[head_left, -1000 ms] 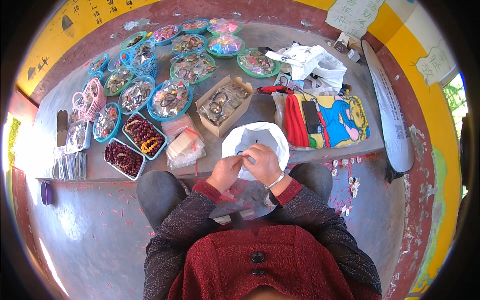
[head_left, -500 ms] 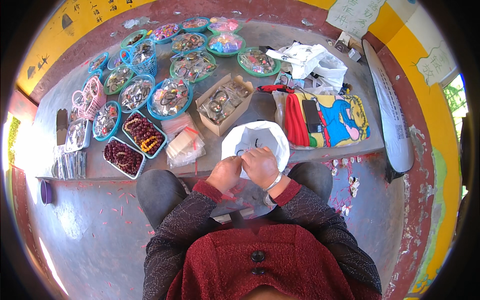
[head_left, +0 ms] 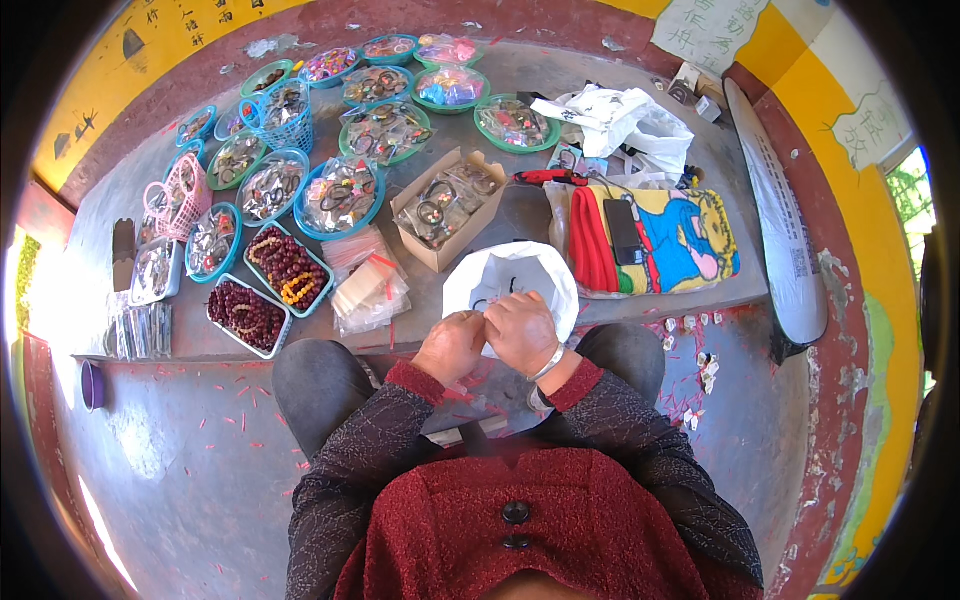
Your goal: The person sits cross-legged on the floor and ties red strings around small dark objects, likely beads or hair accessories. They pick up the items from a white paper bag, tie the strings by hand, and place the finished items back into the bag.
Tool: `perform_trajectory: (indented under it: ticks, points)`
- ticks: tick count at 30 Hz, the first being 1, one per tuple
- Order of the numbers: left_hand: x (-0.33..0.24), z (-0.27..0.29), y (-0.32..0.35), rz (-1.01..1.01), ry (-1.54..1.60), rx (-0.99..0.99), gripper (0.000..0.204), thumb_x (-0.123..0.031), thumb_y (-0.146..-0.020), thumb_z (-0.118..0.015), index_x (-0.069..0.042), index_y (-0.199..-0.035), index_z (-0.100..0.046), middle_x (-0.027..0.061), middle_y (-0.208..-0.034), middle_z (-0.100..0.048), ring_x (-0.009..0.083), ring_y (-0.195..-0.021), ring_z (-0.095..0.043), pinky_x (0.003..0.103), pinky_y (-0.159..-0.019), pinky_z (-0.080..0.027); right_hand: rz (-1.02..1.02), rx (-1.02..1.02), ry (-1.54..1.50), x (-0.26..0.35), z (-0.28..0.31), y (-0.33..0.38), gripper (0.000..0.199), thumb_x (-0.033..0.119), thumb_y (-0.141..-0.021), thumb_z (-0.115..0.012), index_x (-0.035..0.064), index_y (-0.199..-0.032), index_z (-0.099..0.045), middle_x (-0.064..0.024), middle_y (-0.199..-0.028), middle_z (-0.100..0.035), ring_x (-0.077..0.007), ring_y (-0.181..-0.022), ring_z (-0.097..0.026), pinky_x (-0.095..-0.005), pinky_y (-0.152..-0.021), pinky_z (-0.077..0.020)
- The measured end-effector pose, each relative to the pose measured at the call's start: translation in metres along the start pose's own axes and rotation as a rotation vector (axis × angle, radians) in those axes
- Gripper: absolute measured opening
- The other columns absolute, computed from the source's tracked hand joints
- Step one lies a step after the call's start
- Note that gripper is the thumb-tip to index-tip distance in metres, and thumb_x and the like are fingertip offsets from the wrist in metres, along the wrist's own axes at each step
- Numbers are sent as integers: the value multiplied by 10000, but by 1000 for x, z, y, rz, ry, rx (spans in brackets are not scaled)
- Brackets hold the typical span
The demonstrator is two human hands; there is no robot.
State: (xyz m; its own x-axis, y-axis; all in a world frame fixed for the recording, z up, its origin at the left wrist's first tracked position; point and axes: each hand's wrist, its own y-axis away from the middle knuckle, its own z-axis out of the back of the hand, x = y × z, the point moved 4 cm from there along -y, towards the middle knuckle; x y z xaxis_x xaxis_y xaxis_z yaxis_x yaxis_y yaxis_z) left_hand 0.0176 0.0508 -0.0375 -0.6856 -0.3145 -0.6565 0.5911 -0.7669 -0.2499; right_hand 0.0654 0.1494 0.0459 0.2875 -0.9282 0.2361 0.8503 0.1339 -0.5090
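Note:
My left hand (head_left: pixel 452 345) and my right hand (head_left: pixel 522 331) meet fingertip to fingertip just over the near rim of a white bowl (head_left: pixel 520 275) on a low grey ledge (head_left: pixel 500 215). Both sets of fingers are pinched together on something too small to make out. A pale bangle circles my right wrist. Inside the bowl lie a few small dark pieces. My knees in dark trousers press against the ledge under the hands.
Several teal bowls and trays of beads and bagged jewellery (head_left: pixel 340 190) crowd the ledge's left and back. A cardboard box (head_left: pixel 447 205) stands behind the white bowl, packets (head_left: pixel 370 290) to its left, a colourful cloth with a black phone (head_left: pixel 660 240) to its right.
My hands have stayed over the bowl's near rim; the fingers have shifted only slightly against each other.

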Motion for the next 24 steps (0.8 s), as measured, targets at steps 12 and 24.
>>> perform_trajectory:
  ticks: [12,24]
  points:
    - [1,16,0,170,238,-107,219,-90,-836,-519,-27,-1031,-598,165,-839,-631,278,-750,-624,341,-647,-488,-135,-139,-147,-18,0,-1,67,52,-660,-618,66,-668,-553,-65,-667,-590,-232,-639,-573,-334,-597,-426]
    - [14,30,5,594,1374,-105,257,-128,-916,-441,63,-1050,-549,169,-983,-610,230,-929,-606,312,-834,-494,-738,-253,-929,-123,110,65,62,51,-794,-581,-5,-793,-608,-49,-723,-603,-108,-682,-562,-227,-617,-436]
